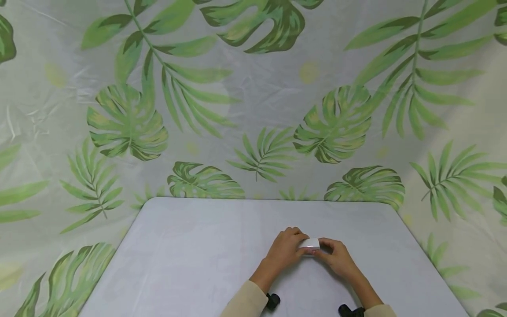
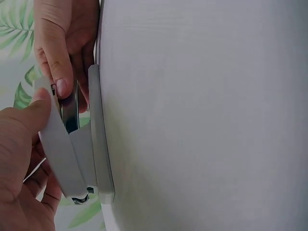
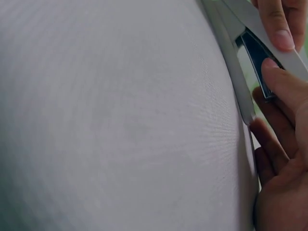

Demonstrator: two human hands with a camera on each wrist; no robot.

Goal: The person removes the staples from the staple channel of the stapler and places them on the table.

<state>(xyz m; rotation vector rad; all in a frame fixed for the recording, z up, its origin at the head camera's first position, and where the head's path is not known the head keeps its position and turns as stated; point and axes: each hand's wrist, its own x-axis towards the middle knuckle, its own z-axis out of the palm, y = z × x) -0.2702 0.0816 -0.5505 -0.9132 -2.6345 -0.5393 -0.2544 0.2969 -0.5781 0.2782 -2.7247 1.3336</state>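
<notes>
A white stapler (image 1: 311, 243) stands on the white table between the two hands. Its long upper arm (image 2: 60, 144) is lifted away from its flat base (image 2: 102, 144), and a dark, shiny metal magazine (image 2: 70, 113) shows between them. My left hand (image 1: 286, 247) grips the upper arm, thumb on the near side and fingers behind. At the stapler's right end is my right hand (image 1: 338, 259); its thumb (image 3: 276, 72) presses on the magazine, with fingers curled on the far side, partly hidden. The inside of the magazine cannot be made out.
The white table (image 1: 190, 255) spreads around both hands, its far edge against a leaf-patterned curtain (image 1: 261, 110). A small black camera (image 1: 273, 301) sits at the left wrist, another black device (image 1: 350, 311) at the right wrist.
</notes>
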